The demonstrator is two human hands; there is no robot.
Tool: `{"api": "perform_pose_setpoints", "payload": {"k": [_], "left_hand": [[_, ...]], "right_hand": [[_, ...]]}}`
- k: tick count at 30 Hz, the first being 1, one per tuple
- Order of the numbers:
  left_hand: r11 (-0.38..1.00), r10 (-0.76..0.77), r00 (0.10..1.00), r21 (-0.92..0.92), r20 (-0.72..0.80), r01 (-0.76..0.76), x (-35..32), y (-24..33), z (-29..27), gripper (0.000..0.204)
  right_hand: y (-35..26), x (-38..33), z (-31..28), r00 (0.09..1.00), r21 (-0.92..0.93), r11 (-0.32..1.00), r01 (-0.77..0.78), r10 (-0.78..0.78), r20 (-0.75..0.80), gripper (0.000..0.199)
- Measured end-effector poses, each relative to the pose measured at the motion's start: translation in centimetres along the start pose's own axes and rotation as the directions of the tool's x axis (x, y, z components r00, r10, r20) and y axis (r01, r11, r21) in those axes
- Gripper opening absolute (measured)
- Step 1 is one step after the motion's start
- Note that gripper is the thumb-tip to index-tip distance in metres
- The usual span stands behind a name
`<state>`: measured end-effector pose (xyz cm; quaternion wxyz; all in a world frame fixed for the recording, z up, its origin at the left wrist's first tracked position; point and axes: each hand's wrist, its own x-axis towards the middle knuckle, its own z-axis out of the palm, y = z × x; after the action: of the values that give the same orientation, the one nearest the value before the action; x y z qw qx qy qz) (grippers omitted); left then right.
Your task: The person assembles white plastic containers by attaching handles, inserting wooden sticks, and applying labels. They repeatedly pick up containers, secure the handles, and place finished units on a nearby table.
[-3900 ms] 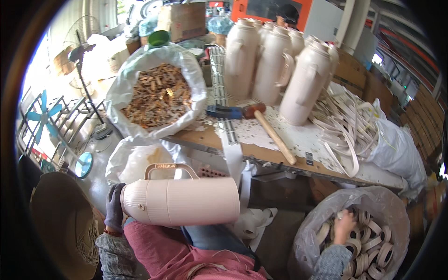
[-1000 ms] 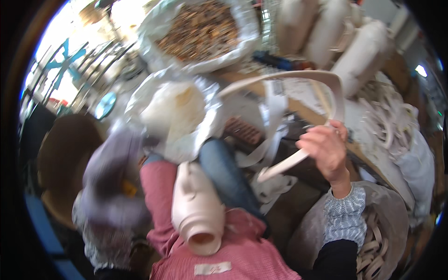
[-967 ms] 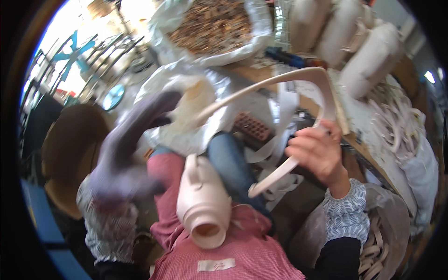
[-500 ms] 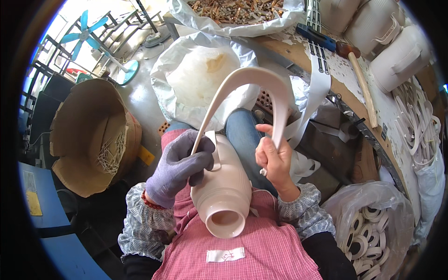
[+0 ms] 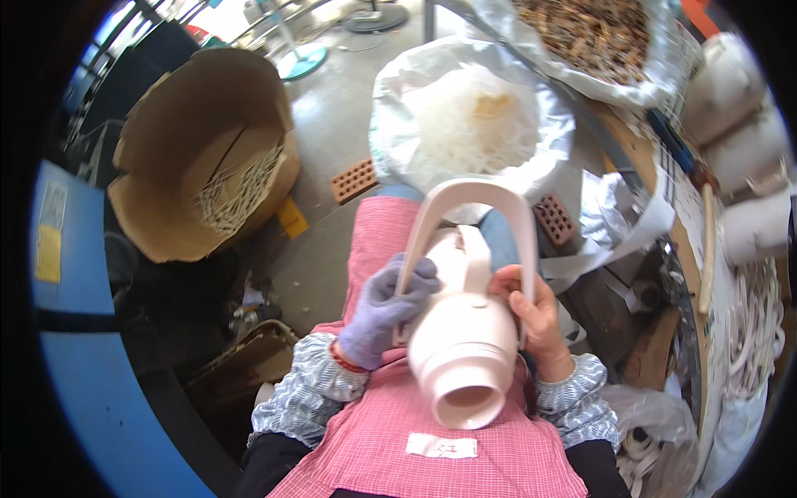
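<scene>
A pale pink plastic thermos jug shell (image 5: 462, 353) lies on my lap over the pink apron, its round mouth toward me. A fixed grip (image 5: 475, 257) runs along its upper side. Around the body arches a U-shaped carrying handle (image 5: 477, 191), its two ends coming down on either side near the jug's shoulder. My left hand (image 5: 378, 315), in a purple-grey glove, is closed on the left leg of this handle. At the right leg, my bare right hand (image 5: 538, 319) curls its fingers round it beside the jug. Whether the ends are fastened cannot be seen.
A cardboard box (image 5: 203, 149) with thin pale sticks stands left. Ahead are a white sack (image 5: 390, 108) of translucent material and perforated bricks (image 5: 354, 181). On the right bench (image 5: 689, 241) lie a wooden-handled hammer (image 5: 707, 241), jug shells (image 5: 755, 228) and pale strips (image 5: 755, 332).
The carrying handle has come down from above the jug to straddle it. My right hand has lowered to the jug's right side; my left has left the fixed grip. The view has shifted.
</scene>
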<state>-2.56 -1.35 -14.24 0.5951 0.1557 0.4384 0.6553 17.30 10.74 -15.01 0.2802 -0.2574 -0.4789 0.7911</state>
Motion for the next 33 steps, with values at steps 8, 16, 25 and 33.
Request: {"api": "perform_pose_setpoints", "payload": {"k": [8,16,25,33], "left_hand": [[0.972,0.03,0.998,0.233,-0.05,-0.018,1.4,0.2,2.2,0.018],[0.967,0.06,0.997,0.249,-0.042,-0.048,1.2,-0.2,2.7,0.024],[0.949,0.189,0.982,0.255,0.003,-0.183,2.1,-0.1,2.6,0.017],[0.701,0.464,0.853,0.49,0.239,-0.518,-0.4,5.4,0.0,0.017]], "right_hand": [[1.2,0.9,-2.7,0.998,0.194,0.979,-0.057,0.048,0.047,0.03],[1.4,0.6,-2.9,0.999,0.205,0.978,-0.048,0.046,0.014,0.028],[1.1,0.8,-1.0,0.989,0.141,0.99,0.005,0.016,-0.144,0.026],[-0.8,3.8,2.4,0.924,0.222,0.902,0.37,-0.382,0.013,0.058]]}}
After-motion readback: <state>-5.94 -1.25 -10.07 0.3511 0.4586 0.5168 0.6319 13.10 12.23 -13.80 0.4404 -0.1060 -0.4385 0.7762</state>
